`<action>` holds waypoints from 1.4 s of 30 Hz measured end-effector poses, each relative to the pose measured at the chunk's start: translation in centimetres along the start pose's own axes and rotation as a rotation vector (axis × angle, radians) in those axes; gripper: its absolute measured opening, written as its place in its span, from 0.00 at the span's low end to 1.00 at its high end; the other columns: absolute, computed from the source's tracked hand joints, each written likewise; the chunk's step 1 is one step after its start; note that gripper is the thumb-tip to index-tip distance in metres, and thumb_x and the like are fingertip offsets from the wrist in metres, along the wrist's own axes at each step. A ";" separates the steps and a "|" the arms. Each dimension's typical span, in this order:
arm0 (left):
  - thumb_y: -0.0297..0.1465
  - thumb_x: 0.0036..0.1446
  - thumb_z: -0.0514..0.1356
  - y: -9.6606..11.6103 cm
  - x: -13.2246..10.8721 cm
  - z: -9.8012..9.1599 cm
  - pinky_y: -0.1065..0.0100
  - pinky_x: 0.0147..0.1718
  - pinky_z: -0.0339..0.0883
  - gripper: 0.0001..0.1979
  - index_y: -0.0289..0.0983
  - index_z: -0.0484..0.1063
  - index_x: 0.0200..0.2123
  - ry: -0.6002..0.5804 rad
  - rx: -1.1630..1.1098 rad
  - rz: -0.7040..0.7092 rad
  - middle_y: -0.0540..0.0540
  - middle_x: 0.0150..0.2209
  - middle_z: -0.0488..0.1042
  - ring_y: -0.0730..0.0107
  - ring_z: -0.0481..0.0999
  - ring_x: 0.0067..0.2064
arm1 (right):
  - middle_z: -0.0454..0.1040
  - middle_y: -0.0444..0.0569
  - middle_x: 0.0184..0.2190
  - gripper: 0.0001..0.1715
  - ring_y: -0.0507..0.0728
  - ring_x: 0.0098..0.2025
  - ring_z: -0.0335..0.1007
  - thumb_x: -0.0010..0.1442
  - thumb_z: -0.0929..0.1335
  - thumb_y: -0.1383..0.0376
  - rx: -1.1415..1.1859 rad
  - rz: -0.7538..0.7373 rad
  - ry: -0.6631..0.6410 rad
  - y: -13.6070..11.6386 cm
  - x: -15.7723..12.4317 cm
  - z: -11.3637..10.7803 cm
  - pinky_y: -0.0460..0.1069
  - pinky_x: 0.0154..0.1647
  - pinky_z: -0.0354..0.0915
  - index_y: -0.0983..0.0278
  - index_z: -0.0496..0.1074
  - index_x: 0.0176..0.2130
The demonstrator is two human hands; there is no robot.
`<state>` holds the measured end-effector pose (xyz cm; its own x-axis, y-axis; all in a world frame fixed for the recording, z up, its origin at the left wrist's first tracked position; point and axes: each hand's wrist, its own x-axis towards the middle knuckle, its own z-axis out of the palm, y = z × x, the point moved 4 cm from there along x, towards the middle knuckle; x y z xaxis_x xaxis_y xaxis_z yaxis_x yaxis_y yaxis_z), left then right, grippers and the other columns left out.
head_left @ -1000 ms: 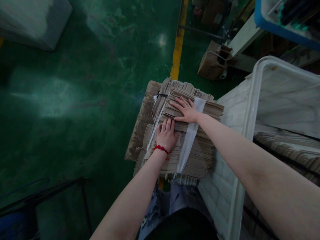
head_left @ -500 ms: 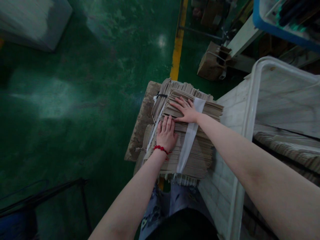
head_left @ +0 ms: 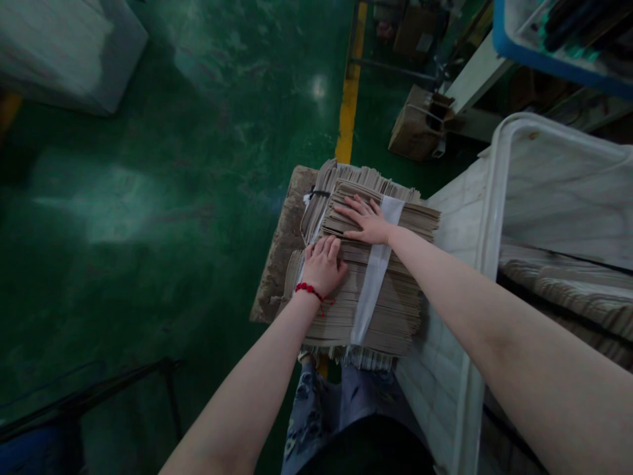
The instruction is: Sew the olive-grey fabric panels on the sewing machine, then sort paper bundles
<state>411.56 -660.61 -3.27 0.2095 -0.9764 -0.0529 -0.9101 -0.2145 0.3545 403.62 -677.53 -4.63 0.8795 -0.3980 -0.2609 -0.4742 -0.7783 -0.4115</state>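
Stacked brown cardboard pieces (head_left: 386, 310) rest on a worn board (head_left: 279, 264), with a white strap (head_left: 370, 290) running across them. My right hand (head_left: 364, 220) lies spread on the upper bundle, its wrist over the strap. Lower and to the left, my left hand (head_left: 324, 267), with a red bracelet (head_left: 309, 289) at the wrist, rests on the stack's left part, its fingers bent and somewhat apart. Neither hand has anything between its fingers. A black tie (head_left: 319, 193) shows at the stack's upper left.
A white bin (head_left: 487, 218) holding more cardboard stands close on the right. Beyond it are a blue-rimmed tray (head_left: 558, 69) and a brown box (head_left: 418, 125). A pale container (head_left: 64, 53) is at upper left. Dark bars (head_left: 119, 379) cross the lower left.
My left hand has shifted slightly left and down, and its fingers have bent more. My right hand stays spread in nearly the same place on the upper bundle.
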 end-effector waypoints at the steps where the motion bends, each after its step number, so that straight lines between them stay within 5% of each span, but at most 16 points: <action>1: 0.34 0.58 0.53 0.1 -0.1 0.0 0.53 0.58 0.52 0.29 0.37 0.58 0.62 0.010 -0.001 -0.012 0.41 0.63 0.63 0.56 0.59 0.64 | 0.39 0.43 0.71 0.42 0.64 0.72 0.27 0.59 0.64 0.47 0.001 -0.001 -0.003 0.0 0.0 0.0 0.68 0.67 0.31 0.48 0.47 0.68; 6: 0.34 0.60 0.50 0.8 -0.3 0.4 0.55 0.59 0.50 0.34 0.38 0.46 0.68 0.050 0.021 -0.012 0.42 0.65 0.61 0.58 0.58 0.65 | 0.39 0.43 0.71 0.43 0.64 0.72 0.27 0.59 0.64 0.47 0.005 -0.006 -0.001 0.2 0.0 -0.1 0.68 0.67 0.30 0.48 0.47 0.68; 15: 0.34 0.61 0.52 0.6 0.1 1.2 0.55 0.59 0.53 0.31 0.36 0.54 0.66 0.063 0.053 0.013 0.41 0.63 0.63 0.55 0.59 0.63 | 0.39 0.43 0.71 0.46 0.64 0.72 0.29 0.56 0.67 0.56 0.016 -0.042 -0.034 0.5 -0.4 -0.8 0.67 0.67 0.33 0.49 0.45 0.68; 21: 0.35 0.62 0.51 0.6 0.5 1.1 0.52 0.52 0.61 0.25 0.41 0.62 0.62 0.088 0.089 -0.076 0.39 0.59 0.66 0.49 0.65 0.57 | 0.32 0.46 0.72 0.60 0.69 0.71 0.30 0.47 0.71 0.40 -0.143 -0.057 0.129 1.6 -0.5 -2.9 0.65 0.68 0.29 0.51 0.43 0.69; 24: 0.33 0.62 0.52 1.0 0.7 1.0 0.49 0.55 0.58 0.23 0.41 0.65 0.60 0.127 0.092 -0.070 0.39 0.59 0.66 0.49 0.63 0.60 | 0.31 0.47 0.72 0.62 0.69 0.71 0.27 0.47 0.67 0.34 -0.146 -0.035 0.075 2.7 -0.1 -2.7 0.66 0.68 0.28 0.53 0.41 0.70; 28: 0.29 0.60 0.52 1.4 1.1 1.5 0.53 0.64 0.49 0.23 0.34 0.65 0.59 0.137 0.045 0.037 0.39 0.60 0.67 0.56 0.59 0.64 | 0.29 0.46 0.72 0.59 0.69 0.71 0.25 0.50 0.64 0.34 -0.102 -0.011 0.028 3.7 0.3 -1.9 0.66 0.68 0.29 0.51 0.40 0.69; 42: 0.31 0.62 0.52 1.1 0.8 2.1 0.56 0.64 0.51 0.30 0.39 0.53 0.67 0.148 0.003 0.045 0.40 0.62 0.63 0.56 0.58 0.65 | 0.29 0.47 0.72 0.57 0.67 0.71 0.22 0.52 0.64 0.35 -0.057 -0.006 0.006 4.0 0.5 -1.7 0.67 0.67 0.28 0.50 0.40 0.69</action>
<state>409.98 -661.67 -4.83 0.2186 -0.9706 0.1009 -0.9207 -0.1709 0.3508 402.22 -681.73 -4.91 0.8826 -0.3961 -0.2532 -0.4662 -0.8071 -0.3622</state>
